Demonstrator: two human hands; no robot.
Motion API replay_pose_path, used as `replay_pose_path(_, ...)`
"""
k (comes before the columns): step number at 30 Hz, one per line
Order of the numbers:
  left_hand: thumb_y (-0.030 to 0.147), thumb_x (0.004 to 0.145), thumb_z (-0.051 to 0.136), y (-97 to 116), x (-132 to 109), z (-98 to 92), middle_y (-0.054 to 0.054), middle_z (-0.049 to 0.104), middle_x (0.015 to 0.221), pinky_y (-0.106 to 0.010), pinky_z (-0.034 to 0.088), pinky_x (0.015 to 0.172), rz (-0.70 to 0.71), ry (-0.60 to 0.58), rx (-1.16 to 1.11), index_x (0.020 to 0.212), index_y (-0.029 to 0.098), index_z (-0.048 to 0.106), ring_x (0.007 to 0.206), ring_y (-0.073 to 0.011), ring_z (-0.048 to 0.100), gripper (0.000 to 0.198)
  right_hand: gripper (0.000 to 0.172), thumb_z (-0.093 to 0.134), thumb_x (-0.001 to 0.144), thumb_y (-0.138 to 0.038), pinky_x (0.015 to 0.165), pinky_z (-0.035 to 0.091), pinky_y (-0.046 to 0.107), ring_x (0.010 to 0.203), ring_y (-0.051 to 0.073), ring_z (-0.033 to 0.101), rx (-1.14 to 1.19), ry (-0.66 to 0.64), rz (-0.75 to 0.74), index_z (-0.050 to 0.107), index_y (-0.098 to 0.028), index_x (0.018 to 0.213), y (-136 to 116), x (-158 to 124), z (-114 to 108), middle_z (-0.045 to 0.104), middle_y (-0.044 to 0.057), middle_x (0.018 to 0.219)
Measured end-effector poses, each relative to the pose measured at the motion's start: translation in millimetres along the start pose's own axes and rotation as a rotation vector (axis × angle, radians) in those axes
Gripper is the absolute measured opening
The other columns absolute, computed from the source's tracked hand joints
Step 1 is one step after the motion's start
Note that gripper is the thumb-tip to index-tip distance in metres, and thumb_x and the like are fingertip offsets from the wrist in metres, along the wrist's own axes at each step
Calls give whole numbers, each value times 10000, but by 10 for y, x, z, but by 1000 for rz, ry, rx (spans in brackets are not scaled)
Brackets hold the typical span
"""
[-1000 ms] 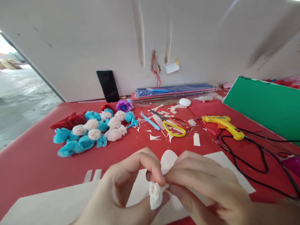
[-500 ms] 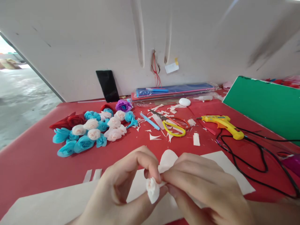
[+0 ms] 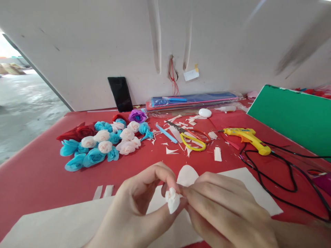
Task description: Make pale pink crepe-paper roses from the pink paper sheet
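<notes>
My left hand (image 3: 137, 210) and my right hand (image 3: 227, 213) meet low in the middle of the view, both pinched on a small rolled pale pink paper flower (image 3: 172, 200). A rounded pale petal (image 3: 186, 175) sticks up behind the fingertips. Under my hands lies a large pale paper sheet (image 3: 62, 224) on the red table cover (image 3: 33, 179).
A heap of blue, pale pink, red and purple paper roses (image 3: 103, 144) lies at the left. Yellow-handled scissors (image 3: 192, 141), a blue pen (image 3: 167, 134) and paper scraps sit mid-table. A yellow glue gun (image 3: 248, 136) with black cord lies right, beside a green board (image 3: 294, 117).
The small flower has turned a little between my fingertips and sits slightly higher and more compact. Both hands stay in the same spot.
</notes>
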State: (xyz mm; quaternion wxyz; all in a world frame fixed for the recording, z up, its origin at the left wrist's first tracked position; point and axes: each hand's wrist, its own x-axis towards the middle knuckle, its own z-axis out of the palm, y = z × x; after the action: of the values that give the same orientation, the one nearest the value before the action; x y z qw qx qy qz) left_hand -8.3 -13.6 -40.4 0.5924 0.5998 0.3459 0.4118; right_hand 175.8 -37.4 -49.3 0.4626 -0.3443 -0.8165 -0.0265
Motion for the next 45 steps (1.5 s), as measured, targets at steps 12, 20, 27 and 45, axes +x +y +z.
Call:
replay_pose_path(12, 215, 887, 769, -30, -2, 38, 58, 670, 730, -134, 524, 676, -59, 28, -231, 807, 270, 755, 693, -94, 592, 98, 260, 594, 907, -74, 541, 492, 182, 568, 100, 668, 598, -150, 479, 718, -132, 685, 1, 148, -29, 710, 10, 621)
replay_pose_path(20, 289, 903, 778, -46, 8, 36, 60, 652, 764, -142, 518, 704, -83, -27, -354, 859, 263, 758, 728, -86, 624, 56, 329, 589, 961, -249, 555, 488, 213, 590, 124, 652, 625, -261, 664, 731, -181, 672, 3, 161, -54, 700, 1, 609)
replay_pose_path(27, 275, 1021, 548, -68, 73, -125, 75, 692, 946, -165, 530, 779, 21, 112, 118, 1016, 345, 687, 881, -110, 663, 156, 343, 611, 940, -251, 504, 482, 216, 500, 110, 561, 626, -207, 702, 753, -191, 633, 34, 154, -47, 695, 2, 561)
replay_pose_path(45, 333, 1000, 634, -510, -12, -968, -52, 722, 1064, -395, 604, 810, 9, -143, 1123, 1062, 176, 694, 908, -212, 701, 179, 300, 770, 812, -420, 531, 438, 222, 607, 121, 558, 1192, -423, 1192, 788, -157, 670, 263, -167, 405, 692, 43, 605)
